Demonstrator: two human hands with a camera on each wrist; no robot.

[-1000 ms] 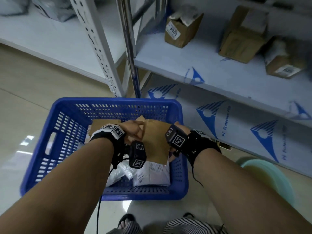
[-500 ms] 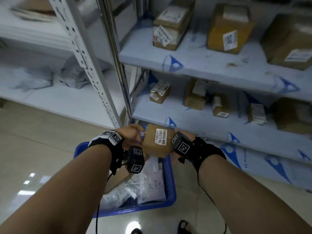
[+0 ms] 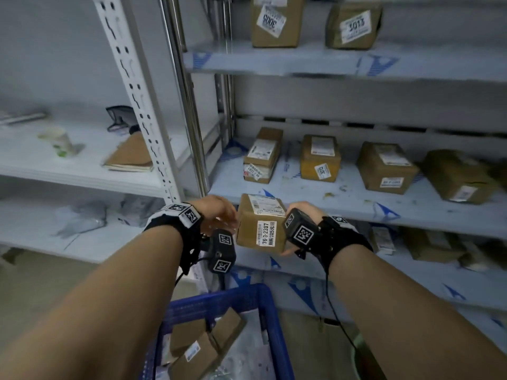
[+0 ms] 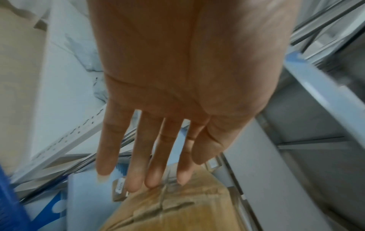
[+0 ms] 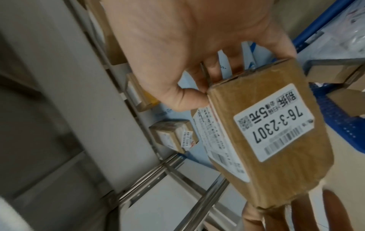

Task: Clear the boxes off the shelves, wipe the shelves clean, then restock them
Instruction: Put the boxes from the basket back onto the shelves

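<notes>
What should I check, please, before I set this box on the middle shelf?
1. Right hand grip on box: ok, thumb and fingers pinch its end.
2. Left hand steadying the box: cannot tell; fingers straight, contact unclear.
3. Bare spot on shelf ahead of the box: ok.
4. Shelf wiped: not ok, specks lie on it.
5. Label readable: ok, it faces the person.

A parcel stockroom: white metal shelving (image 3: 142,111) carries rows of labelled cardboard boxes (image 3: 319,157), and a blue plastic crate (image 3: 274,319) of parcels sits on the near floor.
</notes>
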